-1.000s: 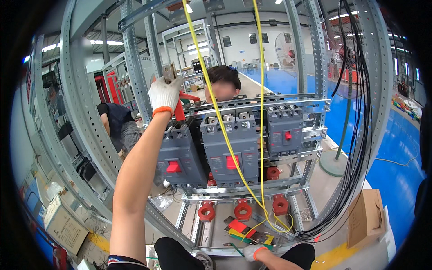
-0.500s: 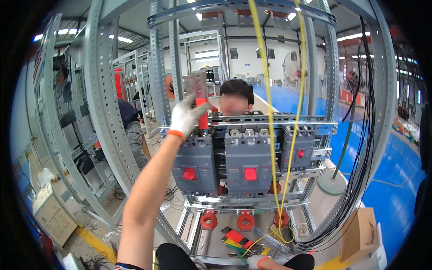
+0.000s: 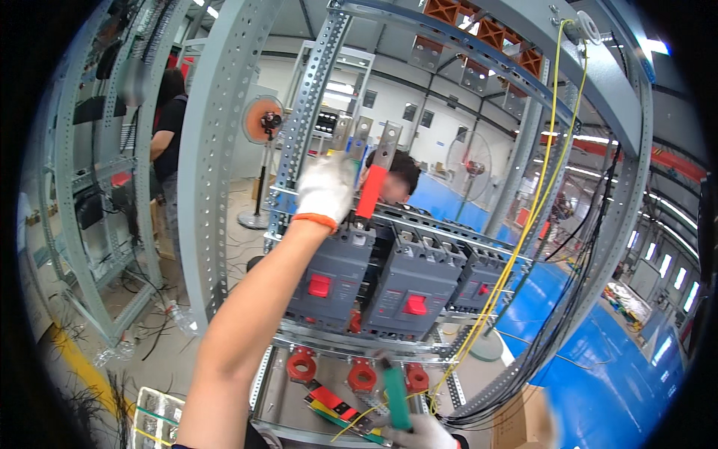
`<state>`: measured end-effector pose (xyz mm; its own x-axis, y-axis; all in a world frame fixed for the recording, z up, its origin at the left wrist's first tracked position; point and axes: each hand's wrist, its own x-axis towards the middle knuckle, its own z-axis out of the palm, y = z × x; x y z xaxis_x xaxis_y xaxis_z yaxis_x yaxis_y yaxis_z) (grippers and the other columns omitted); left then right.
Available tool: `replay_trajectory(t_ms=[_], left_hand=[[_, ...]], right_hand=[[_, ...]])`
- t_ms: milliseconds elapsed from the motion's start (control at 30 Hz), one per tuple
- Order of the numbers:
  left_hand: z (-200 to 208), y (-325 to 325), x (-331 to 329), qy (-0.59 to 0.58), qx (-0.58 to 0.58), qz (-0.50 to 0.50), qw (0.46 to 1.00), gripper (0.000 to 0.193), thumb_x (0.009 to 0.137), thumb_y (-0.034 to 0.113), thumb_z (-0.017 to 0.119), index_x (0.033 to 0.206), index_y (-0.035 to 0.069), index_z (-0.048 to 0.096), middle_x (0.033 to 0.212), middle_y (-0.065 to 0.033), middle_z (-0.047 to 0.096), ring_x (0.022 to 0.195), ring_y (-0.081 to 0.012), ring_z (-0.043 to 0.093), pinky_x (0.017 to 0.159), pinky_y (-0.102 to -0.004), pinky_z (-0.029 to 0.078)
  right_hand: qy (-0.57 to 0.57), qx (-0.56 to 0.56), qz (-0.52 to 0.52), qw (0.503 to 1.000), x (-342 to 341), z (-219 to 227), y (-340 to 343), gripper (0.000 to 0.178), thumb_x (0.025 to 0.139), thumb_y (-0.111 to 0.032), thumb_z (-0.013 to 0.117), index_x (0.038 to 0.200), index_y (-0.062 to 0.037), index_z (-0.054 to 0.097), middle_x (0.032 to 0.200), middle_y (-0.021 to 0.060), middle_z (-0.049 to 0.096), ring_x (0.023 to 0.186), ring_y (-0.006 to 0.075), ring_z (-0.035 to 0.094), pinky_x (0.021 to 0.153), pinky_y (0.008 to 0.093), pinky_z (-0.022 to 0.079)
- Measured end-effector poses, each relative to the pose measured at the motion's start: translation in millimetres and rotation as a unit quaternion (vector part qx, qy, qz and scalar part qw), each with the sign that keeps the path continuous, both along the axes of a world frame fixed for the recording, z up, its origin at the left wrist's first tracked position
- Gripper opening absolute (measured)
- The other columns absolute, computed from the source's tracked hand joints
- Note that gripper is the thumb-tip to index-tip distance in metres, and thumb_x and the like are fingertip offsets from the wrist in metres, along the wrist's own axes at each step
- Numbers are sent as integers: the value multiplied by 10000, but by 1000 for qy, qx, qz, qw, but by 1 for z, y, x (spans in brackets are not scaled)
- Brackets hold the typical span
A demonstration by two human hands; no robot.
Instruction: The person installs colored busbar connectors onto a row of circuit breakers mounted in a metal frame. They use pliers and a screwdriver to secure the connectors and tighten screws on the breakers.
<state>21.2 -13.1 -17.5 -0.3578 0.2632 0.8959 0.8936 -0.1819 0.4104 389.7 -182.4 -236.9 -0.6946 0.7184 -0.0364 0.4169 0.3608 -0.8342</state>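
Observation:
My gloved left hand [image 3: 326, 187] is raised at the top of the left circuit breaker [image 3: 329, 273]. Its fingers curl around metal busbars standing there, a bit of yellow sleeve at the fingertips; the grip is partly hidden. Just right of the hand, a red-sleeved busbar [image 3: 372, 191] tilts upward, its bare drilled end on top. Low at the front, my gloved right hand [image 3: 425, 434] is closed on a green-sleeved busbar [image 3: 396, 393], blurred and pointing up. Near it, red, yellow and green sleeved bars [image 3: 333, 400] lie on the frame's base.
A middle breaker [image 3: 411, 280] and a smaller one [image 3: 473, 278] sit alongside. Red rings [image 3: 362, 374] line up below. Yellow wires [image 3: 544, 176] and black cables [image 3: 557, 337] hang on the right. Behind the breakers is a person [image 3: 404, 176]; another person [image 3: 168, 142] stands left.
My view has tilted and shifted. My left hand has moved from the red-sleeved busbar to the bars left of it. My right hand has lifted a green-sleeved busbar off the base.

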Motion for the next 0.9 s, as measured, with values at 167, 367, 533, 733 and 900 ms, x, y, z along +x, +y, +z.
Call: replay_trajectory(t_ms=[167, 367, 533, 733, 900], left_hand=[[-17, -2, -16, -2, -161, 130, 978, 347, 975, 288, 496, 1088, 14, 676, 1003, -270, 708, 947, -426, 702, 837, -515, 560], [-14, -24, -17, -26, -256, 75, 963, 496, 1020, 416, 452, 1268, 5, 578, 1022, -279, 714, 969, -449, 695, 875, -535, 534], [-12, -32, -10, -38, -276, 45, 959, 590, 1003, 508, 493, 1329, 19, 539, 1089, -277, 711, 1034, -447, 684, 916, -528, 519], [-13, -26, -13, -33, -280, 43, 959, 642, 995, 528, 504, 1377, 12, 509, 1095, -274, 711, 1043, -443, 682, 919, -521, 520], [-12, -33, -13, -34, -277, 42, 959, 644, 989, 530, 506, 1373, 13, 522, 1118, -302, 697, 1074, -462, 668, 942, -530, 509]], right_hand=[[71, 218, -196, 953, -53, 99, 16, 183, 1009, -164, 593, 1086, -39, 702, 793, 153, 674, 735, 259, 696, 670, 401, 533], [44, 420, -218, 880, -112, 190, 128, 239, 944, -215, 616, 999, 11, 672, 902, 306, 666, 871, 484, 670, 755, 516, 525], [-146, 484, -279, 816, -128, 244, 217, 350, 872, -279, 671, 974, 52, 713, 988, 311, 699, 984, 469, 678, 882, 508, 544], [-293, 447, -292, 793, -141, 256, 236, 316, 846, -256, 674, 1003, 1, 770, 1042, 285, 711, 990, 440, 697, 881, 469, 563], [-321, 476, -195, 795, -138, 254, 235, 313, 867, -251, 611, 963, 7, 762, 1004, 291, 702, 938, 449, 692, 852, 488, 560]])
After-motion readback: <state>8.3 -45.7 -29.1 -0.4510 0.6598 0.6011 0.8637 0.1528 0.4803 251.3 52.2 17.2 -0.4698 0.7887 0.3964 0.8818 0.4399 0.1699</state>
